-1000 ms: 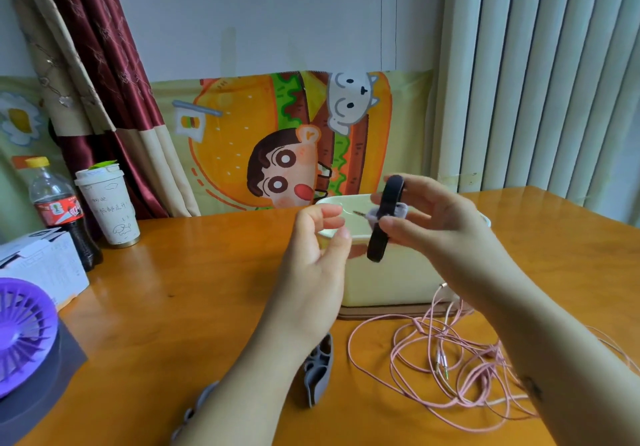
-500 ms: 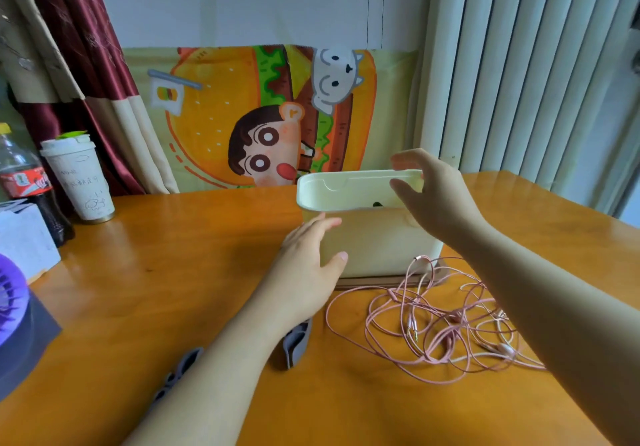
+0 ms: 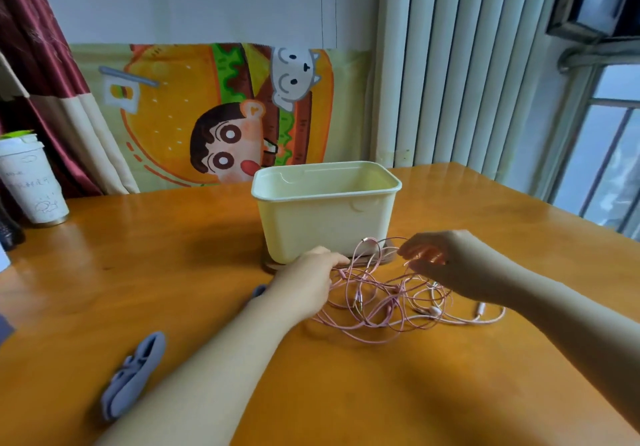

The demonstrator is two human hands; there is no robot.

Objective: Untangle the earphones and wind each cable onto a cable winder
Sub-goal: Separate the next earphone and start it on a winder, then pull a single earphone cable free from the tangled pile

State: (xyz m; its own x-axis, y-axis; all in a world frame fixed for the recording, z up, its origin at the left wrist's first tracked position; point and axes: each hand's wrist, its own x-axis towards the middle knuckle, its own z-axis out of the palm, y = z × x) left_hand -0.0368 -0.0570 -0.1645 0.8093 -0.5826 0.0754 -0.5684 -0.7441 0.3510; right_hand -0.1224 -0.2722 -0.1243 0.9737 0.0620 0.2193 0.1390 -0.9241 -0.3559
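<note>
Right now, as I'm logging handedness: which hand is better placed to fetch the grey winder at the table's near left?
Left. The grey winder lies beside the left forearm, nearer the left hand; the right hand is beyond the pink cable tangle.

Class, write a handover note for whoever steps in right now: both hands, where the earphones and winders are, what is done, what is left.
Left hand: at the left edge of the pink earphone cables, grip not visible.
Right hand: fingers curled over the far loops, blurred; grip unclear.
Winders: one grey cable winder lies by the left forearm, a second winder peeks out behind the left wrist.
Done: nothing visibly wound; the cream box hides its inside.
Left: untangle, then wind each cable.
</note>
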